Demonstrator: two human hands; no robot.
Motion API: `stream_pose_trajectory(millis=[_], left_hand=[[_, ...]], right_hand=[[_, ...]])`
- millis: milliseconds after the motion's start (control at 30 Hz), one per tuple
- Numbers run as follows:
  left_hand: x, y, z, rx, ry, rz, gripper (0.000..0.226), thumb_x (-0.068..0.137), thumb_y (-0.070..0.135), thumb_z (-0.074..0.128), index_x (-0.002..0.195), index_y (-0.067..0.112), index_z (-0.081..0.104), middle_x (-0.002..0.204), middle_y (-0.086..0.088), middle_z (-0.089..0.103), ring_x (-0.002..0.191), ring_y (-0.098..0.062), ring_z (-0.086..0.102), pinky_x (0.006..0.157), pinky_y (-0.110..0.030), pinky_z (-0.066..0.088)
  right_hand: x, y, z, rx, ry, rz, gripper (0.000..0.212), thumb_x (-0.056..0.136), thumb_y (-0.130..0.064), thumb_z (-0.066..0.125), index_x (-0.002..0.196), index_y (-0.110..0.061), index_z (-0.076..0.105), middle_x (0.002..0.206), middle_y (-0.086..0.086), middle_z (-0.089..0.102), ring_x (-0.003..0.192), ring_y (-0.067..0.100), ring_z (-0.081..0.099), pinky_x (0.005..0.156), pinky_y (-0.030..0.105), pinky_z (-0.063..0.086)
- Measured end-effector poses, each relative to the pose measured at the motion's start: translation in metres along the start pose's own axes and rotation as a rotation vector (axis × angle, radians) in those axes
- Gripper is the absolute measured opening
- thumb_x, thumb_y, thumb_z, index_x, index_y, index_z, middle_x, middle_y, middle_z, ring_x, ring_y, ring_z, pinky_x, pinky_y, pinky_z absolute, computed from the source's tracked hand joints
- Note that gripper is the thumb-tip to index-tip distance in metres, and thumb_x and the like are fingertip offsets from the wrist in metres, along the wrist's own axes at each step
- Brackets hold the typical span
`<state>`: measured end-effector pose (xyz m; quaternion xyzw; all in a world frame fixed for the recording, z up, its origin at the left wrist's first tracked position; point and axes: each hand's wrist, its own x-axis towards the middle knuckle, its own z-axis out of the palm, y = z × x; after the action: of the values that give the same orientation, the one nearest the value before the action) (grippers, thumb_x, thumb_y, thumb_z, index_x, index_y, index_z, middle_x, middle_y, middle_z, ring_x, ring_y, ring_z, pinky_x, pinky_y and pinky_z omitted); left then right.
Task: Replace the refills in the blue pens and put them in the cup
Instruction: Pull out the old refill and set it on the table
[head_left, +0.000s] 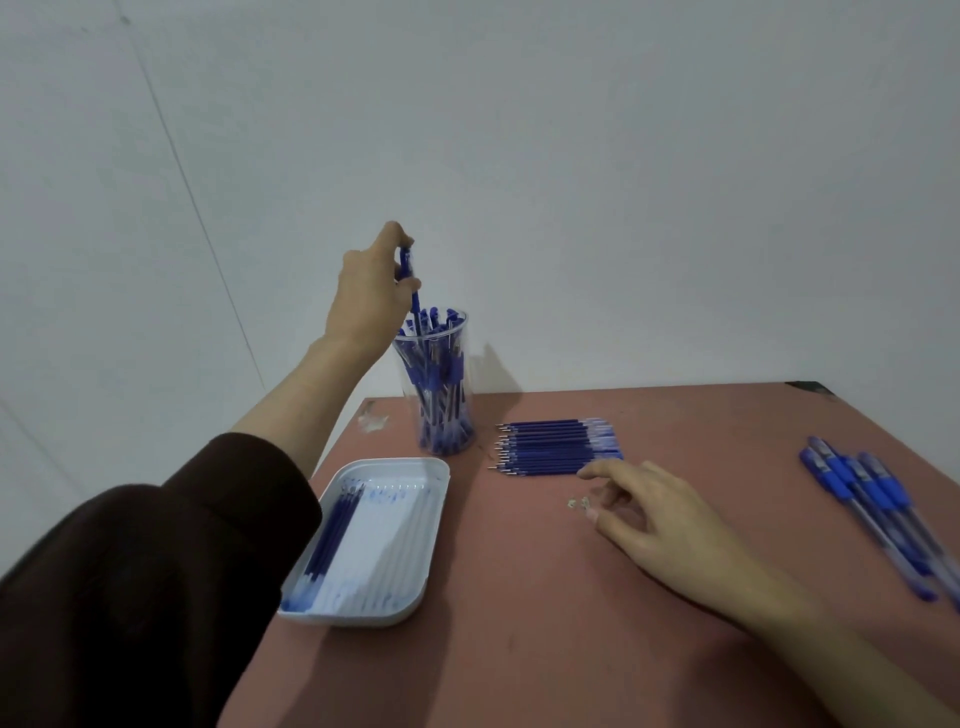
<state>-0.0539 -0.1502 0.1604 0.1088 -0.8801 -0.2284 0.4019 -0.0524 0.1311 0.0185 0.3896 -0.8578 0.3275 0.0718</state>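
My left hand (371, 299) is raised over the clear plastic cup (462, 338) and pinches the top of a blue pen (413, 291) whose lower end reaches into the cup. Several blue pens stand in that cup. A neat row of new blue refills (553, 446) lies on the table to the right of the cup. My right hand (657, 514) hovers low over the table just in front of the refills, fingers loosely spread and holding nothing. Several more blue pens (878, 506) lie at the table's right edge.
A white tray (410, 566) at the front left holds several used refills (332, 538) along its left side. Two tiny pale bits (578, 502) lie beside my right fingertips. The reddish table (545, 623) ends at a white wall behind the cup.
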Motion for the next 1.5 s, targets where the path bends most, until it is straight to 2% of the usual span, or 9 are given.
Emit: stream_pose_trajectory(millis=[167,333,433,567,767,933,1133,1300,1500], left_hand=[[-0.009,-0.016,0.016,0.167,-0.122,-0.011,0.013,0.091,0.009,0.057,0.1,0.004,0.065,0.093,-0.015,0.067,0.082,-0.031,0.062,0.073,-0.036,0.051],[-0.019,-0.017,0.02,0.239,-0.082,0.018,0.042,0.097,0.029,0.049,0.077,-0.003,0.067,0.069,-0.015,0.062,0.091,-0.03,0.052,0.065,-0.03,0.034],[-0.021,-0.021,0.02,0.278,-0.088,0.024,0.043,0.098,0.03,0.046,0.081,-0.001,0.07,0.081,-0.017,0.067,0.111,-0.025,0.044,0.068,-0.031,0.035],[-0.022,-0.017,0.018,0.27,-0.126,-0.017,0.046,0.098,0.032,0.044,0.079,-0.001,0.07,0.081,-0.018,0.067,0.112,-0.028,0.043,0.068,-0.03,0.033],[-0.038,0.005,0.021,0.175,-0.028,0.018,0.037,0.096,0.03,0.048,0.127,0.011,0.055,0.124,-0.012,0.059,0.124,-0.03,0.037,0.092,-0.029,0.03],[-0.094,0.043,0.054,0.008,-0.037,0.221,0.029,0.091,0.024,0.056,0.115,0.01,0.063,0.111,-0.011,0.064,0.111,-0.032,0.047,0.093,-0.027,0.027],[-0.164,0.068,0.103,-0.158,-0.262,0.215,0.028,0.083,0.027,0.055,0.104,0.015,0.068,0.104,-0.001,0.064,0.101,-0.024,0.051,0.083,-0.014,0.025],[-0.175,0.068,0.111,-0.217,-0.304,0.193,0.044,0.08,0.043,0.047,0.105,0.015,0.07,0.107,-0.002,0.067,0.102,-0.023,0.054,0.088,-0.011,0.026],[-0.172,0.067,0.109,-0.191,-0.282,0.208,0.037,0.081,0.036,0.053,0.104,0.013,0.07,0.108,-0.001,0.068,0.103,-0.024,0.055,0.086,-0.011,0.026]], right_hand=[[0.0,-0.002,-0.002,-0.002,-0.003,0.002,0.028,0.091,-0.035,0.056,0.119,-0.033,0.055,0.093,-0.017,0.057,0.098,-0.005,0.048,0.085,0.011,0.037],[0.0,-0.004,-0.003,0.009,-0.016,0.001,0.027,0.092,-0.034,0.055,0.119,-0.034,0.054,0.092,-0.019,0.056,0.1,-0.004,0.049,0.088,0.019,0.04],[0.001,-0.003,-0.002,0.001,-0.021,0.001,0.027,0.092,-0.03,0.056,0.118,-0.034,0.055,0.091,-0.021,0.057,0.101,-0.004,0.05,0.089,0.021,0.041],[0.001,0.0,-0.001,-0.01,-0.015,-0.001,0.026,0.092,-0.026,0.057,0.116,-0.033,0.056,0.088,-0.022,0.057,0.099,-0.003,0.051,0.086,0.019,0.041],[0.002,0.001,-0.002,-0.013,0.002,0.027,0.024,0.091,-0.03,0.058,0.116,-0.031,0.057,0.089,-0.018,0.058,0.095,-0.001,0.05,0.085,0.019,0.04],[0.006,0.018,-0.008,-0.125,0.143,0.09,0.021,0.087,-0.022,0.06,0.107,-0.023,0.064,0.089,-0.005,0.065,0.092,0.018,0.052,0.084,0.037,0.043],[0.003,0.052,-0.046,-0.435,0.362,0.432,0.022,0.088,-0.021,0.055,0.106,-0.018,0.068,0.103,0.007,0.066,0.104,0.029,0.049,0.085,0.036,0.039],[-0.017,0.078,-0.082,-0.418,0.455,0.7,0.024,0.088,-0.021,0.051,0.105,-0.017,0.068,0.106,0.009,0.066,0.109,0.031,0.047,0.088,0.04,0.042],[-0.035,0.1,-0.113,-0.449,0.332,0.983,0.023,0.088,-0.022,0.055,0.105,-0.012,0.067,0.11,0.013,0.064,0.103,0.033,0.056,0.081,0.035,0.046]])
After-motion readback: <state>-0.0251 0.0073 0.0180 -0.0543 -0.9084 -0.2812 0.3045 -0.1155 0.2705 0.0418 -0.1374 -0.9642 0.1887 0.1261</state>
